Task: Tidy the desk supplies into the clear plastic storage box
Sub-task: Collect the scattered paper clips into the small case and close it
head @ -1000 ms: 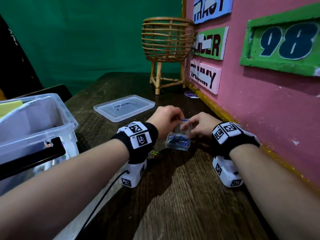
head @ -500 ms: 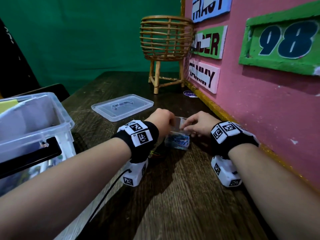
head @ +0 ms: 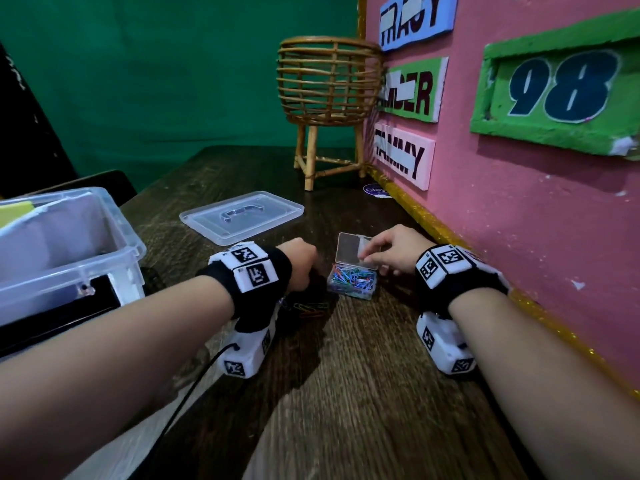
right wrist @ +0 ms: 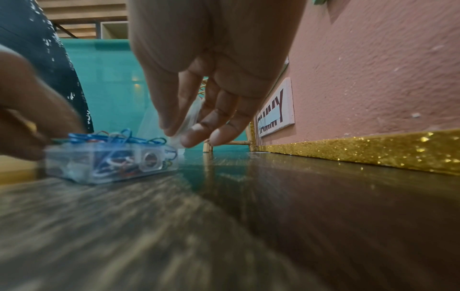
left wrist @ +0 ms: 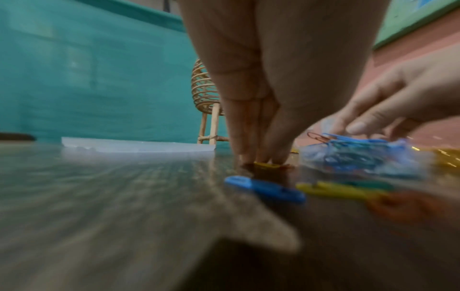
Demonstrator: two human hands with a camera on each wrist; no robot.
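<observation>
The clear plastic storage box (head: 69, 251) sits off at about nine o'clock from the hands, open, its loose flat lid (head: 242, 216) lying on the dark wooden desk (head: 346, 393) at roughly eleven o'clock. None of that needs touching yet.

The work is at the small clear clip case (head: 353, 284), set near the pink wall, heaped with coloured paper clips. The right hand (head: 394, 249) pinches the case's hinged lid (head: 351, 249) between thumb and fingertips and holds it tilted up, well open. Best to keep it that way, and steady, since the case looks light and could skid.

The left hand (head: 299, 268) is just beside the case at nine o'clock, its fingers bunched and pressed tip-down onto a yellow clip (left wrist: 266, 165) on the desk; whether it is truly gripped or only pinned, I cannot tell. A few stray clips (head: 308, 308) lie at about seven o'clock from the case.

I would slide each clip to a fingertip pinch, drop it over the heap, not the rim, then press the lid shut before carrying the case over.
</observation>
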